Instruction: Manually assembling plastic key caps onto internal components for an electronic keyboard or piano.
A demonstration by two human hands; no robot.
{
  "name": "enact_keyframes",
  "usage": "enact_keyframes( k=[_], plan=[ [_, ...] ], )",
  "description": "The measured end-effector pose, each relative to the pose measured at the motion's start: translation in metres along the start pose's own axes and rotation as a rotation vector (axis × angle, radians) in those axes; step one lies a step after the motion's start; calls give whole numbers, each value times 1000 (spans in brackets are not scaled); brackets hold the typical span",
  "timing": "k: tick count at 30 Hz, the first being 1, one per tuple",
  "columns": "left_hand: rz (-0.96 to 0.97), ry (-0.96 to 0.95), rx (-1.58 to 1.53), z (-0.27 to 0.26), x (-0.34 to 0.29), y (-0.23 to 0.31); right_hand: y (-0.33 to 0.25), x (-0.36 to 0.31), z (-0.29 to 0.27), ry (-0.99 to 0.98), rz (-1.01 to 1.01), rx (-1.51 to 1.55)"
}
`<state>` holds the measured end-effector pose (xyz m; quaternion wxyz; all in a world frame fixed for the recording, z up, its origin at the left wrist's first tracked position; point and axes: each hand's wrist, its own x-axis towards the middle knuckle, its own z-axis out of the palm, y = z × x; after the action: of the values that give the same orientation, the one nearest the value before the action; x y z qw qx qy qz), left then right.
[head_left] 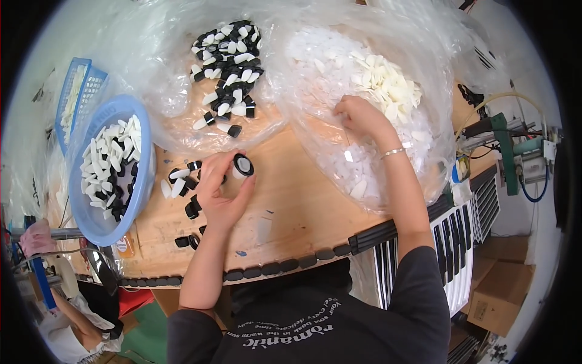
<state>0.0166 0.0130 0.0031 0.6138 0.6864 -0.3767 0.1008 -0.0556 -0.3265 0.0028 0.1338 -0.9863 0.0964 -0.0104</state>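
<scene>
My left hand (pixel 219 189) is closed around a small black round cap-like part (pixel 244 165), its pale inner face turned up. Over an open clear plastic bag (pixel 321 145) at the right, my right hand (pixel 362 116) has its fingers curled together. Whatever is in those fingertips, if anything, is hidden. Beneath and around it lie many small translucent white pieces (pixel 324 51), with a heap of cream-coloured flat oval pieces (pixel 391 88) beside it. Several black parts with white oval tabs (pixel 179 182) lie loose on the wooden table (pixel 291 206), just left of my left hand.
A blue basin (pixel 147 176) of white-tabbed black parts stands at the left, with a blue mesh basket (pixel 92 85) behind it. More such parts (pixel 233 67) are piled on plastic at the back. Dark pads (pixel 288 265) line the near edge. Another person's arm (pixel 76 318) shows lower left.
</scene>
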Motion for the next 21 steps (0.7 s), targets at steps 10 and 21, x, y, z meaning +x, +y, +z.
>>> enact_keyframes(
  k=[10,21],
  plan=[
    [48,-45,45,-2,1,3,-9,-14,7,140,-86,-98],
    [30,-101,53,-3,0,-1,-2,-6,6,160,-118,-150]
  ],
)
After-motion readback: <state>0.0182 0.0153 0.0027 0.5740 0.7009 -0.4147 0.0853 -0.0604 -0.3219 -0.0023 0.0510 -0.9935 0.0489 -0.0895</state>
